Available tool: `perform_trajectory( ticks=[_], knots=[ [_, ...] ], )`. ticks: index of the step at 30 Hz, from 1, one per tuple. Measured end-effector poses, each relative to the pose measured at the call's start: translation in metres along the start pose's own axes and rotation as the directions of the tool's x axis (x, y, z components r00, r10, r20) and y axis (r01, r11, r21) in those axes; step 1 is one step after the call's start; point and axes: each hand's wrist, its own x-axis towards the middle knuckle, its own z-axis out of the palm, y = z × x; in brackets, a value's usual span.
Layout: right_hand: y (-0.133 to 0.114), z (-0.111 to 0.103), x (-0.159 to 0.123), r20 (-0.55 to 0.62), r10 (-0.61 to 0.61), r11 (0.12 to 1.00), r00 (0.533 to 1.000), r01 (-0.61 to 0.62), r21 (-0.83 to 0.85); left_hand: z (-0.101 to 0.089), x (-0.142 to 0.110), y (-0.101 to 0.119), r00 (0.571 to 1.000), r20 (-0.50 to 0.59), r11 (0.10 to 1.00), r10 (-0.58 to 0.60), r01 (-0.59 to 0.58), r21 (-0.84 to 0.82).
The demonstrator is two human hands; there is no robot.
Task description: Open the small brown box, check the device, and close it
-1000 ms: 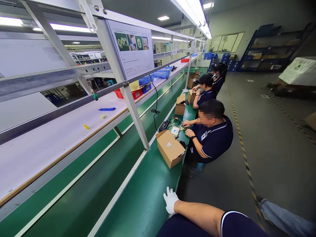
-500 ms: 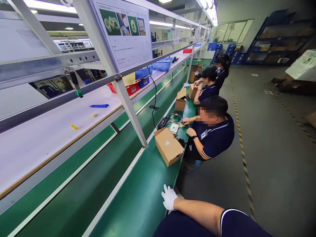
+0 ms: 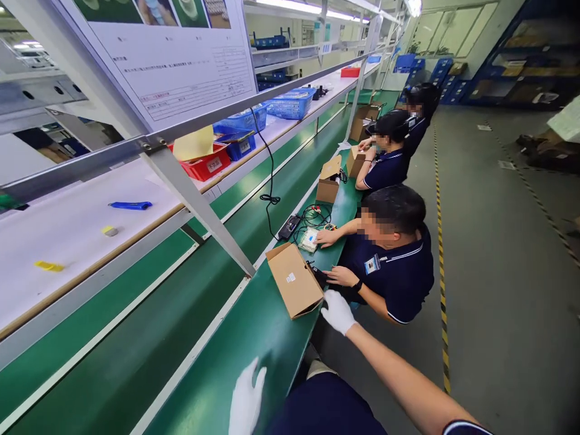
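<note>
**Kid:** Where is the brown box?

**Helper:** The cardboard box [image 3: 294, 287] sits on the green table [image 3: 254, 344], near its edge. It is right next to the person's right hand [image 3: 338, 311]. The box is just to the left of that hand, and the fingertips are at its near corner. I cannot tell if they really touch it.

**Kid:** Is the hand holding the box?

**Helper:** No. The hand wears a white glove and its fingers are loose and a bit spread. They are not pinching anything.

**Kid:** Which way does the box go?

**Helper:** It lies on its side. Its long side runs from close to the hand up and away toward the metal post [image 3: 199, 211]. A flap sticks up at the far end. A small white sticker is on the big face that looks up.

**Kid:** And the other hand?

**Helper:** The left hand [image 3: 247, 399] also has a white glove. It rests flat on the green table, fingers spread, holding nothing. It is well apart from the box.

**Kid:** Who else is there?

**Helper:** A co-worker [image 3: 392, 260] in a dark shirt sits just behind the box. One bare hand is close to it.
</note>
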Motion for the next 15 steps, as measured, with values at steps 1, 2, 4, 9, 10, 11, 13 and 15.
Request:
perform_trajectory(
  ticks=[1,2,4,9,10,11,13,15],
  knots=[
    [0.011,-0.011,0.020,-0.053,-0.005,1.000,0.999,0.004,-0.020,0.004,0.015,0.009,0.998,-0.052,1.000,-0.018,0.018,-0.009],
    [0.020,-0.018,0.041,-0.079,-0.024,0.999,0.997,0.021,-0.041,0.007,0.032,0.020,0.995,-0.100,1.000,-0.007,0.006,-0.015],
    [0.028,-0.018,0.078,-0.082,-0.079,0.995,0.994,0.072,-0.076,0.010,0.067,0.047,0.983,-0.152,0.995,0.101,-0.101,0.009],
    [0.025,0.013,0.125,-0.054,-0.076,0.994,0.996,0.071,-0.085,0.007,0.131,0.108,0.981,0.124,0.953,0.149,-0.175,0.245],
    [0.025,0.017,0.129,-0.049,-0.054,0.995,0.997,0.050,-0.082,0.007,0.138,0.113,0.978,0.160,0.949,0.134,-0.173,0.263],
    [0.025,0.019,0.131,-0.041,-0.033,0.996,0.999,0.030,-0.079,0.007,0.143,0.116,0.976,0.178,0.949,0.125,-0.171,0.267],
    [0.026,0.018,0.134,-0.019,-0.022,0.997,1.000,0.020,-0.073,0.006,0.147,0.114,0.973,0.194,0.950,0.122,-0.171,0.261],
    [0.027,0.013,0.132,0.006,-0.086,0.994,0.996,0.086,-0.064,0.004,0.144,0.104,0.968,0.211,0.949,0.135,-0.187,0.252]
  ],
)
